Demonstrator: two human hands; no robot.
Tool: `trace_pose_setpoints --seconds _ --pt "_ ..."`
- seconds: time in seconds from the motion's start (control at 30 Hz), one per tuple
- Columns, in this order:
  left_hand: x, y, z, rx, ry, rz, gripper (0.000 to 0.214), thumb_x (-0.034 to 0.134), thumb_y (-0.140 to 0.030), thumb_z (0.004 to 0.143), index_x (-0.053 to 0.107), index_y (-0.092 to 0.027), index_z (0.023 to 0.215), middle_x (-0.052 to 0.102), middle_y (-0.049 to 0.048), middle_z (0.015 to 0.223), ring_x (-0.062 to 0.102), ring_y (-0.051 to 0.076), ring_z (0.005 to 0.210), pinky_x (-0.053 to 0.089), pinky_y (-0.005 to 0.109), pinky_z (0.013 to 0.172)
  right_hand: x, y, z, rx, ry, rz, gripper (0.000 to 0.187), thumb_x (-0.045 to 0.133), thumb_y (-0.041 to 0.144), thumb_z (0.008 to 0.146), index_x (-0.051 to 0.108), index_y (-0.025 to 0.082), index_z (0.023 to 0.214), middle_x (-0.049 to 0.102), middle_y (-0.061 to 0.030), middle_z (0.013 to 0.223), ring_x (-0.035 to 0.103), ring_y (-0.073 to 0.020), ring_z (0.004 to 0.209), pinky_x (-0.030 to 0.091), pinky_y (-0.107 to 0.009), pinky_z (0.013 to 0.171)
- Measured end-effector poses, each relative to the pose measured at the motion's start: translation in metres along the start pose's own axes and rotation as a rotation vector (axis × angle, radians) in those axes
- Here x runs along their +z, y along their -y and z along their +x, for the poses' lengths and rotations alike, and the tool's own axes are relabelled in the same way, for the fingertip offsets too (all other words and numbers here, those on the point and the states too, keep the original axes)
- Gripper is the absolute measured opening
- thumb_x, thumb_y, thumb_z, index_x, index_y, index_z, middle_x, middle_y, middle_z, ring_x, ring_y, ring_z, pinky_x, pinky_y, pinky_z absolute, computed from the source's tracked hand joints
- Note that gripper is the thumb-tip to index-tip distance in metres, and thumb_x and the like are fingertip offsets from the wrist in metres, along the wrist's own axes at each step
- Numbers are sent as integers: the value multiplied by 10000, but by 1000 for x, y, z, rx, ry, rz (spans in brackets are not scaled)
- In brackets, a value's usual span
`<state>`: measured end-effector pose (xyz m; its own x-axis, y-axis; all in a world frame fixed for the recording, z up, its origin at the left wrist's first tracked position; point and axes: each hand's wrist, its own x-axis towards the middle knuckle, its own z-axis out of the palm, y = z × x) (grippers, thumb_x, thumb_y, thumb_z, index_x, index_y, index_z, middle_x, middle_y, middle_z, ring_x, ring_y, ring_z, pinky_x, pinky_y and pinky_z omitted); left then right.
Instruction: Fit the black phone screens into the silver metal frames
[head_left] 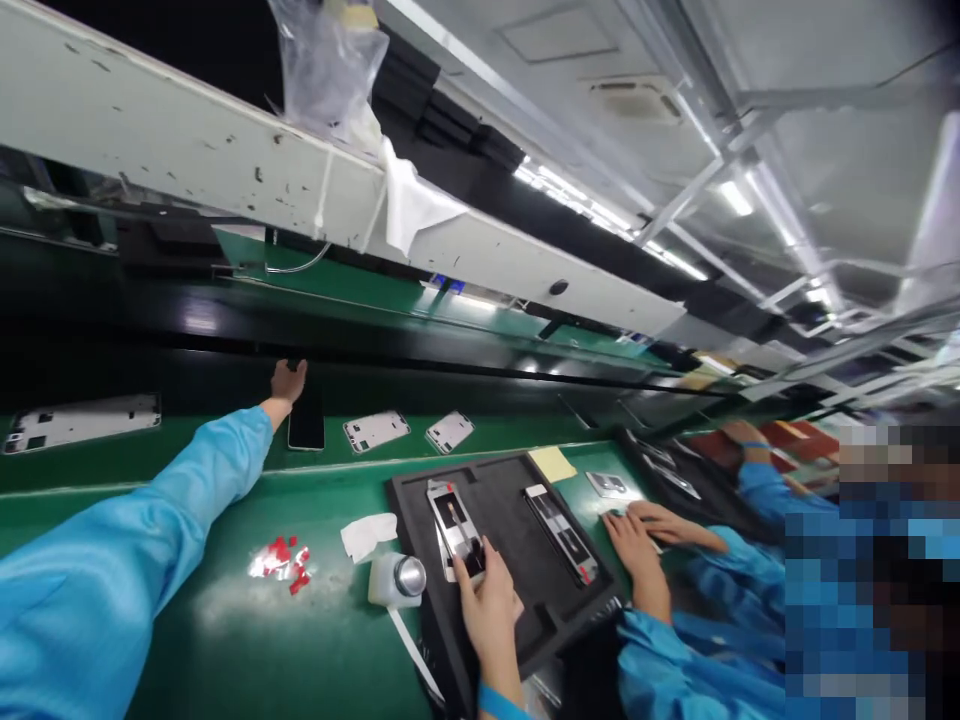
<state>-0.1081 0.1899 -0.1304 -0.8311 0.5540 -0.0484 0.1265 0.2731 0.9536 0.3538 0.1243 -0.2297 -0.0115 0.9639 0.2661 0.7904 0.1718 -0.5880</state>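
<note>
While the left hand (288, 381) stretches far forward, its fingers rest loosely spread on the top end of the dark phone (306, 422), gripping nothing; the phone's long axis runs away from the wearer on the green surface (225, 620). Right hand: indeterminate.

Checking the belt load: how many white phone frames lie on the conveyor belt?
3. One frame lies at the far left; two more, frame and frame, lie right of the dark phone under the left hand. More may be hidden farther along.
</note>
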Motion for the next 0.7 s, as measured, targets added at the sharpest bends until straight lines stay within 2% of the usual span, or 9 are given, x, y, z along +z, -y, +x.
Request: trace_pose_setpoints --seconds 0.1,0.2,0.3,0.4,0.5,0.57,0.7 --pt "43 -23 -17 145 124 287 469 692 -362 1013 599 -169 1430 569 154 1480 597 328 1311 525 570 1088 -1 -7 1 -42 12 -38 956 363 910 873 617 142 1382 664 -262 1372 587 -474 1301 396 -638 1068" --pt "111 -37 -63 325 345 504 497 692 -388 1011 589 -179 1450 555 152 1506 573 339 1346 492 595 1120 -5 -7 2 -37 -21 -33 962 418 907 867 593 131 1409 657 -258 1328 603 -479 1236 426 -625 1024" --pt "180 -44 -110 454 558 661 512 687 -406 1013 585 -184 1462 550 154 1517 559 347 1368 471 610 1138 -9 -4 2 -30 -44 52 978 521 871 853 570 84 1430 652 -246 1230 615 -456 1187 477 -560 985" --pt "230 -50 -136 531 670 794 546 686 -424 1010 565 -189 1489 520 160 1553 523 366 1408 434 638 1164 -12 -1 1 23 -37 139 954 581 802 860 562 40 1434 652 -211 1118 642 -424 1116 509 -506 948" --pt "264 -57 -144 606 710 892 590 679 -452 1009 535 -197 1522 484 166 1587 484 384 1444 396 663 1186 -13 4 2 82 -22 167 836 607 701 890 562 84 1453 669 -182 1114 660 -398 1092 511 -482 944" --pt "281 -60 -146 671 714 928 606 676 -465 1008 526 -198 1531 480 168 1590 478 387 1448 386 669 1190 -14 8 2 106 -14 189 767 627 643 895 569 114 1447 687 -181 1156 665 -389 1110 507 -471 956" --pt "294 -57 -144 822 724 932 593 682 -459 1006 539 -195 1517 496 163 1574 482 380 1444 388 659 1191 -17 14 2 173 -32 240 668 681 581 866 613 148 1370 725 -183 1247 676 -379 1148 499 -459 984"
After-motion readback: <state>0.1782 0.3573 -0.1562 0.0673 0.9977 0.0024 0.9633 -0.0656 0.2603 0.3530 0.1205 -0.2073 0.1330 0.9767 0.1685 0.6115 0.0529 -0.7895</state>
